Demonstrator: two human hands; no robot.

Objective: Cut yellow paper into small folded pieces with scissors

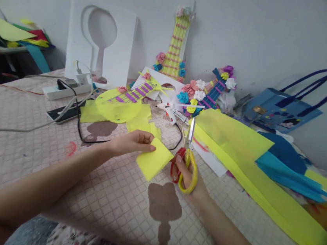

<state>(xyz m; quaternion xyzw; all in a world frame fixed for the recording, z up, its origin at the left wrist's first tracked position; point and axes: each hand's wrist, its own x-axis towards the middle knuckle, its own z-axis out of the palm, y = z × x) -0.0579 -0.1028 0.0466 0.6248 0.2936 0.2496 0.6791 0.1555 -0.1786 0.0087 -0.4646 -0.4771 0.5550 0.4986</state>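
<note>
My left hand (136, 143) pinches the upper left corner of a yellow folded paper piece (154, 161) between thumb and fingers, above the quilted table cover. In my right hand (188, 176) is a pair of scissors (189, 151) with one red and one yellow handle. The blades point up and away from me, and look nearly closed. They are apart from the folded paper, whose right corner lies close to the red handle. Past the scissors, a long yellow paper sheet (233, 134) runs down the right side of the table.
Behind the hands lie a white glue gun (168, 112), more yellow paper (114, 111) and several flower-decorated crafts (176, 49). A power strip (67, 90), a phone (64, 114) and cords are at left. A blue bag (283, 108) and blue paper (290, 174) are at right.
</note>
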